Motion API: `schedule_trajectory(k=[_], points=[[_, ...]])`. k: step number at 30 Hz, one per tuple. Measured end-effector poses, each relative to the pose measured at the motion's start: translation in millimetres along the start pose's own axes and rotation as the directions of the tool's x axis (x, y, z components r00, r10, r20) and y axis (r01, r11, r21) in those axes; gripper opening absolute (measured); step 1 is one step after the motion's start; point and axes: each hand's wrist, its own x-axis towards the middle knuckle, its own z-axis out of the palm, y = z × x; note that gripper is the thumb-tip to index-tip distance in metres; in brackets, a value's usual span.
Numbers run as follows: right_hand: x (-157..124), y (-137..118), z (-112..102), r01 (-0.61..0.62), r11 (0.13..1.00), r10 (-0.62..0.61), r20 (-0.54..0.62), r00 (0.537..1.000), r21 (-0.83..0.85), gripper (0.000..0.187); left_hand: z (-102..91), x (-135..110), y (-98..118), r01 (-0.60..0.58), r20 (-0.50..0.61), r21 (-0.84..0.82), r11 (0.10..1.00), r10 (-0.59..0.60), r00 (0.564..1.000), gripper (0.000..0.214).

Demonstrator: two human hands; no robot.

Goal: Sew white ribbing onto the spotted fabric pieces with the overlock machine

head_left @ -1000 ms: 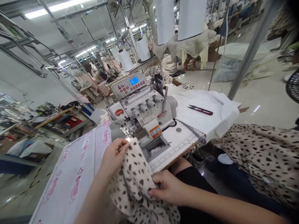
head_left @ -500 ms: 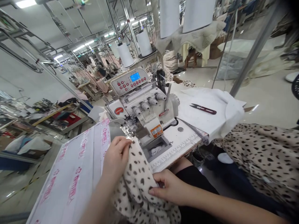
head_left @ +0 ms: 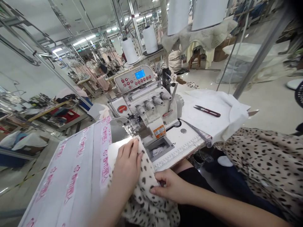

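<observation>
Left hand has shifted (right hand pinching): two hands, one spotted cloth.

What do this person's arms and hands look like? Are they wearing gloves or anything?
No gloves! The left hand and the right hand are both bare. I see no ring, bracelet or watch on the parts that show. The left forearm and right forearm are bare too, with no sleeve in sight. The upper arms are out of view.
</observation>
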Motion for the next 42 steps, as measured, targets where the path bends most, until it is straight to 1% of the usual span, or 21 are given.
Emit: schedule_trajectory(k=[3,6,11,14,16,17,19,20,21,23,25,27,30,33,36,38,40,42], points=[[2,-4,-5,-0.021,0.999,0.020,-0.026,0.999,-0.026,0.028,0.4,5,-2,-0.005,-0.005,0.007,1.000,0.005,1.000,0.041],[5,-7,-10,-0.033,0.999,0.032,-0.026,0.999,-0.030,0.028,0.6,8,-4,0.010,-0.003,0.016,1.000,-0.010,1.000,0.041],[11,-9,-19,-0.026,0.998,0.024,-0.026,0.999,-0.057,0.027,3.0,12,-5,0.028,0.015,0.030,0.999,-0.029,0.999,0.041],[12,-10,-21,-0.006,0.997,0.004,-0.020,1.000,-0.078,0.026,0.3,14,-7,0.048,0.033,0.008,0.999,-0.049,0.998,0.041],[9,-11,-22,0.018,0.994,-0.020,-0.020,1.000,-0.112,0.026,-5.1,13,-12,0.070,0.061,-0.091,0.993,-0.065,0.996,0.040],[6,-12,-22,0.022,0.992,-0.025,-0.022,0.999,-0.127,0.027,-8.5,12,-15,0.107,0.077,-0.169,0.980,-0.095,0.993,0.038],[0,-14,-23,0.004,0.992,-0.006,-0.014,1.000,-0.123,0.031,-15.0,11,-23,0.220,0.105,-0.326,0.919,-0.196,0.975,0.029],[-3,-14,-24,-0.015,0.995,0.015,-0.001,1.000,-0.100,0.032,-17.3,12,-26,0.279,0.117,-0.378,0.883,-0.253,0.960,0.024],[-6,-15,-25,-0.037,0.997,0.038,0.020,0.999,-0.067,0.033,-18.9,13,-29,0.325,0.126,-0.407,0.853,-0.300,0.945,0.021],[-9,-16,-25,-0.078,0.997,0.076,0.070,0.995,0.016,0.034,-19.4,15,-32,0.367,0.142,-0.420,0.830,-0.339,0.930,0.016],[-9,-16,-25,-0.104,0.990,0.095,0.099,0.991,0.092,0.037,-18.1,19,-33,0.374,0.162,-0.426,0.824,-0.337,0.927,0.014],[-6,-17,-25,-0.114,0.983,0.100,0.102,0.990,0.143,0.039,-16.6,23,-34,0.373,0.182,-0.436,0.819,-0.325,0.928,0.013],[1,-21,-26,-0.106,0.981,0.096,0.071,0.993,0.164,0.041,-15.2,30,-39,0.378,0.218,-0.419,0.825,-0.313,0.924,0.012],[8,-27,-29,-0.063,0.986,0.058,0.035,0.998,0.152,0.042,-11.5,40,-49,0.372,0.238,-0.371,0.851,-0.301,0.924,0.010],[16,-32,-32,-0.022,0.991,0.020,0.020,1.000,0.132,0.042,-3.2,50,-61,0.357,0.219,-0.300,0.885,-0.300,0.929,0.012],[22,-35,-33,0.002,0.988,-0.004,0.010,1.000,0.154,0.042,3.2,58,-71,0.347,0.203,-0.275,0.897,-0.299,0.932,0.011],[28,-37,-33,0.025,0.983,-0.024,-0.004,1.000,0.184,0.042,9.4,65,-81,0.319,0.176,-0.289,0.902,-0.278,0.944,0.011],[34,-41,-33,0.019,0.979,-0.016,-0.018,1.000,0.202,0.042,15.2,73,-91,0.289,0.142,-0.315,0.904,-0.257,0.956,0.015]])
